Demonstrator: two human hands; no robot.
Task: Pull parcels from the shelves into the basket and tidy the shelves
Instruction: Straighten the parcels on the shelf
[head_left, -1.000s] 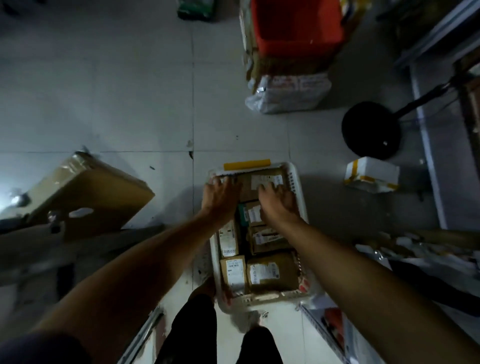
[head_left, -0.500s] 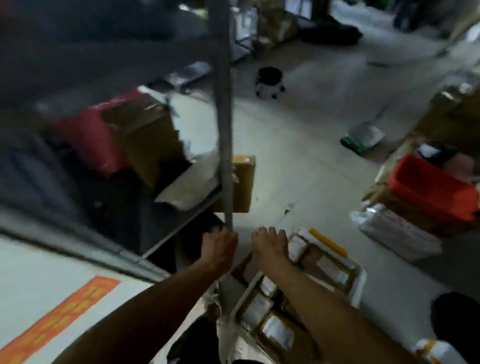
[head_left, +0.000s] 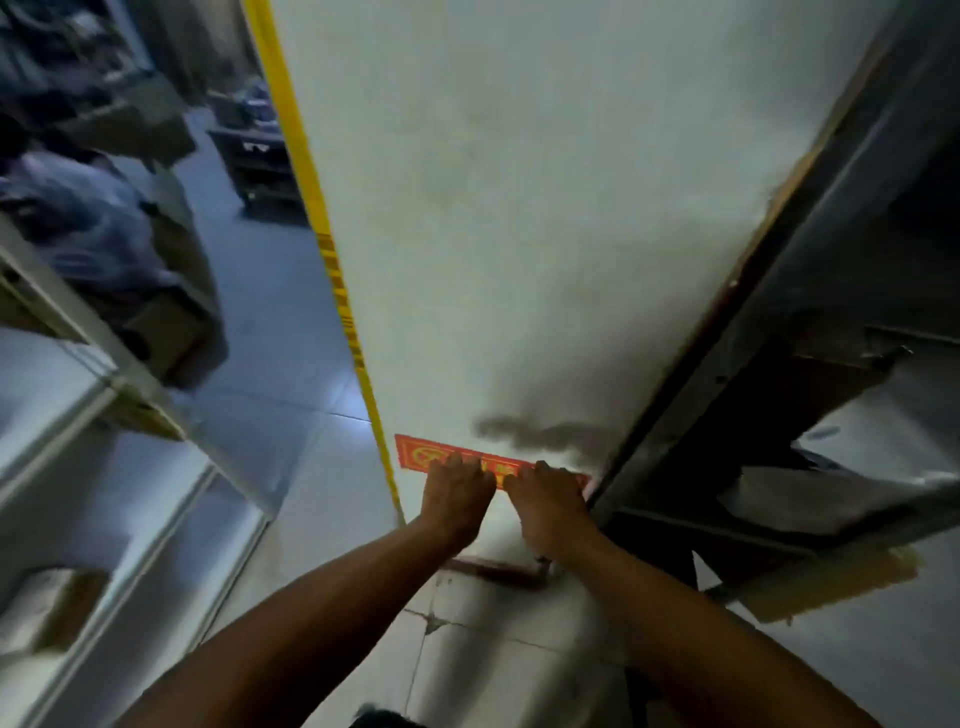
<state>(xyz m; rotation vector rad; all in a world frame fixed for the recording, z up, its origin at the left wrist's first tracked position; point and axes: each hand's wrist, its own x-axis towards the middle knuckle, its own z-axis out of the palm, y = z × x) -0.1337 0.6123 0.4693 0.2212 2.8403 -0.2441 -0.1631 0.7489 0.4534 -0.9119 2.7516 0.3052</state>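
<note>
My left hand (head_left: 454, 493) and my right hand (head_left: 548, 501) are stretched out side by side in front of a white wall panel (head_left: 519, 208), over a red and gold sticker (head_left: 415, 453). Both hands hold nothing, and their fingers look loosely bent. The basket is out of view. A dark metal shelf unit (head_left: 779, 364) stands to the right, with grey bagged parcels (head_left: 831, 499) and a brown cardboard box (head_left: 826, 582) on its lower levels. On the left, a white shelf (head_left: 78, 364) carries blurred brown boxes and a bagged parcel (head_left: 88, 218).
A yellow taped edge (head_left: 332, 260) runs down the left side of the white panel. A tiled aisle (head_left: 291, 415) lies between the panel and the left shelf, with a dark cart (head_left: 260, 156) at its far end. A brown box (head_left: 47, 608) sits low on the left.
The view has swung from the basket on the floor up to the white panel and shelves. Both hands have left the parcels in the basket and are now raised, holding nothing.
</note>
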